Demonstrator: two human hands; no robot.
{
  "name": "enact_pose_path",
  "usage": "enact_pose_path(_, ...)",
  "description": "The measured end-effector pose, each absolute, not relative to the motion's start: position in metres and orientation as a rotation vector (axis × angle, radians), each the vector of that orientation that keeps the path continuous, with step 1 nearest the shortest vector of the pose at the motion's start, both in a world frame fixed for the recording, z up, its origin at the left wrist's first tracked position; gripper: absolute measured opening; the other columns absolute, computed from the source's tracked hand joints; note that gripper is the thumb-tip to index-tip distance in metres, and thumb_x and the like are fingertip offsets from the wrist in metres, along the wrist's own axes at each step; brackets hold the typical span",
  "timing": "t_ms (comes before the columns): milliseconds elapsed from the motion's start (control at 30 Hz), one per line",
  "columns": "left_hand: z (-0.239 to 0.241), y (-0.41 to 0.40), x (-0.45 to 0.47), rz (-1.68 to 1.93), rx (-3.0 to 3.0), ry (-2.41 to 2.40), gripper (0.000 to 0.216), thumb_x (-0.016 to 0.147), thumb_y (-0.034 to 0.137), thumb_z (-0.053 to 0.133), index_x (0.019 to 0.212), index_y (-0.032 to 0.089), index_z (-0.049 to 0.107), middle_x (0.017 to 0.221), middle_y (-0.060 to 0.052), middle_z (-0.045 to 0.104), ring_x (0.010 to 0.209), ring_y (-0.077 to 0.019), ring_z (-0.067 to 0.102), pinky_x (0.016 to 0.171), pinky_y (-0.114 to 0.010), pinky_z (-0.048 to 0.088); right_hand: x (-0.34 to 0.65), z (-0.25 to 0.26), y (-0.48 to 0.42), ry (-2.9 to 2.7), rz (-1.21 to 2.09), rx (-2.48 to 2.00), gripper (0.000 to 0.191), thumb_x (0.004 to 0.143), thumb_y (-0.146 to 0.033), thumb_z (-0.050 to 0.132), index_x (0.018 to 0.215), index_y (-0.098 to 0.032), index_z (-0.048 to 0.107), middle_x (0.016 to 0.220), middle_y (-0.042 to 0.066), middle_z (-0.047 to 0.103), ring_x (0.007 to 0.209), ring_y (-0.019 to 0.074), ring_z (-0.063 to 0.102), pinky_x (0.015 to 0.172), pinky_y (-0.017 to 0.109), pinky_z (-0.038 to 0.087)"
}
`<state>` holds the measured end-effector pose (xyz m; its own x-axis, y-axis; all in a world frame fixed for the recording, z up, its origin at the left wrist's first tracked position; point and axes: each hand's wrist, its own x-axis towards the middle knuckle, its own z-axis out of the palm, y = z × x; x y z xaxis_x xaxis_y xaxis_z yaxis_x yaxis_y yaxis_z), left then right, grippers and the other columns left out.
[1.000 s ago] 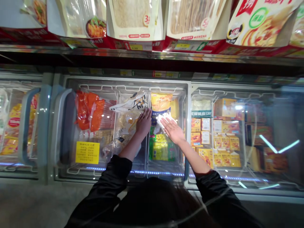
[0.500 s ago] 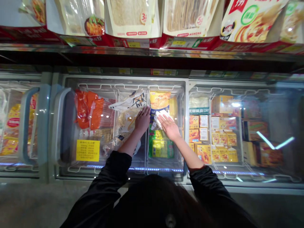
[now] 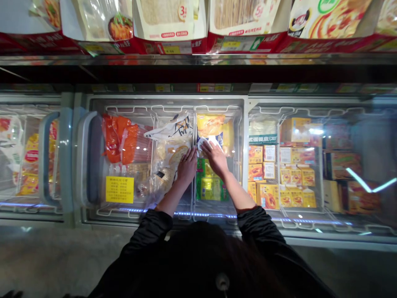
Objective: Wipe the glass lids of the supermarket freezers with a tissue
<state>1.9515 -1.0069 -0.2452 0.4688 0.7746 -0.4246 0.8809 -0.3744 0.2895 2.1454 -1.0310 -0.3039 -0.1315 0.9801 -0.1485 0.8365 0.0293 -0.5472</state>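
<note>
My left hand (image 3: 187, 167) lies flat on the glass lid (image 3: 181, 205) of a chest freezer, fingers stretched and holding nothing. Below it, through the glass, shows a clear and white printed food bag (image 3: 173, 151). My right hand (image 3: 216, 159) presses a crumpled white cloth (image 3: 216, 140), perhaps paper, against the glass, with its fingers spread over it. Under the lid near this hand are a yellow food packet (image 3: 210, 123) and green-and-yellow packets (image 3: 207, 188). A white wire divider runs between the two hands beneath the glass.
A yellow notice (image 3: 119, 189) is at the lid's lower left, near a grey handle (image 3: 83, 159). Orange bags (image 3: 119, 136) lie inside. Yellow boxes (image 3: 268, 196) fill the right section. A shelf edge (image 3: 198, 59) with packaged noodles overhangs the back.
My right hand has turned and shifted slightly left and up with the white cloth. My left hand has slid a little nearer to me. The view has shifted slightly.
</note>
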Motion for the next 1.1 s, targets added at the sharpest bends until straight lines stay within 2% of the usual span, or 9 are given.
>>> enact_pose_path(133, -0.247, -1.008, 1.950, -0.258, 2.236, 1.380, 0.063, 0.110, 0.024, 0.027, 0.173, 0.022, 0.034, 0.180, -0.004, 0.034, 0.168, -0.0215, 0.030, 0.138, -0.042, 0.027, 2.155, -0.294, -1.076, -2.064, 0.817, -1.830, 0.084, 0.100, -0.001, 0.037, 0.170, -0.047, 0.037, 0.170, -0.006, 0.049, 0.161, 0.0199, 0.040, 0.134, 0.051, 0.038)
enact_pose_path(267, -0.247, -1.008, 1.951, -0.230, 2.226, 1.381, 0.062, 0.111, 0.024, 0.026, 0.171, 0.016, 0.037, 0.179, -0.007, 0.034, 0.167, -0.0235, 0.033, 0.137, -0.043, 0.030, 2.170, -0.291, -1.083, -2.049, 0.824, -1.856, 0.089, 0.096, -0.001, 0.043, 0.172, -0.046, 0.031, 0.171, -0.004, 0.048, 0.162, 0.0205, 0.038, 0.134, 0.052, 0.037)
enact_pose_path(367, -0.248, -1.008, 1.951, -0.232, 2.230, 1.368, 0.061, 0.112, 0.024, 0.027, 0.171, 0.013, 0.038, 0.179, -0.007, 0.035, 0.167, -0.0228, 0.033, 0.137, -0.042, 0.030, 2.163, -0.298, -1.060, -1.987, 0.784, -1.928, 0.089, 0.094, 0.000, 0.042, 0.175, -0.036, 0.028, 0.176, 0.003, 0.040, 0.166, 0.0245, 0.029, 0.136, 0.058, 0.030)
enact_pose_path(467, -0.249, -1.006, 1.950, -0.240, 2.231, 1.349, 0.059, 0.112, 0.023, 0.030, 0.170, 0.012, 0.039, 0.179, -0.008, 0.035, 0.167, -0.0225, 0.032, 0.137, -0.040, 0.029, 2.144, -0.306, -1.037, -1.957, 0.772, -1.963, 0.081, 0.096, -0.001, 0.039, 0.174, -0.024, 0.033, 0.178, 0.010, 0.035, 0.169, 0.0286, 0.020, 0.137, 0.062, 0.025)
enact_pose_path(633, -0.248, -1.001, 1.947, -0.183, 2.255, 1.294, 0.058, 0.109, 0.016, 0.040, 0.166, 0.008, 0.044, 0.176, -0.015, 0.039, 0.165, -0.0231, 0.035, 0.137, -0.038, 0.029, 2.137, -0.300, -1.059, -2.070, 0.873, -1.862, 0.080, 0.093, 0.000, 0.044, 0.168, -0.029, 0.045, 0.175, 0.002, 0.042, 0.167, 0.0218, 0.031, 0.138, 0.051, 0.027)
enact_pose_path(733, -0.247, -1.000, 1.945, -0.165, 2.259, 1.278, 0.059, 0.107, 0.012, 0.042, 0.166, 0.009, 0.044, 0.174, -0.017, 0.043, 0.164, -0.0215, 0.038, 0.135, -0.036, 0.033, 2.157, -0.291, -1.087, -2.077, 0.896, -1.883, 0.078, 0.094, 0.000, 0.043, 0.167, -0.027, 0.048, 0.175, 0.002, 0.043, 0.166, 0.0210, 0.033, 0.138, 0.047, 0.028)
enact_pose_path(833, -0.248, -1.003, 1.945, -0.179, 2.256, 1.270, 0.060, 0.105, 0.009, 0.043, 0.165, 0.006, 0.045, 0.173, -0.019, 0.043, 0.163, -0.0219, 0.040, 0.133, -0.036, 0.035, 2.173, -0.290, -1.090, -2.042, 0.897, -1.939, 0.081, 0.093, 0.000, 0.042, 0.169, -0.026, 0.045, 0.175, 0.002, 0.043, 0.167, 0.0220, 0.031, 0.139, 0.050, 0.027)
enact_pose_path(967, -0.251, -1.007, 1.945, -0.199, 2.255, 1.275, 0.060, 0.105, 0.012, 0.044, 0.166, 0.008, 0.045, 0.175, -0.015, 0.040, 0.165, -0.0229, 0.037, 0.133, -0.038, 0.034, 2.156, -0.299, -1.062, -1.906, 0.850, -2.102, 0.087, 0.090, -0.001, 0.046, 0.174, -0.022, 0.033, 0.179, 0.006, 0.035, 0.170, 0.0279, 0.023, 0.138, 0.062, 0.022)
enact_pose_path(1100, -0.251, -1.009, 1.945, -0.193, 2.247, 1.302, 0.061, 0.107, 0.013, 0.038, 0.167, 0.011, 0.043, 0.176, -0.010, 0.037, 0.165, -0.0225, 0.035, 0.135, -0.039, 0.032, 2.122, -0.298, -1.070, -1.993, 0.852, -2.045, 0.086, 0.090, -0.001, 0.045, 0.172, -0.023, 0.036, 0.180, 0.004, 0.034, 0.170, 0.0260, 0.020, 0.138, 0.059, 0.023)
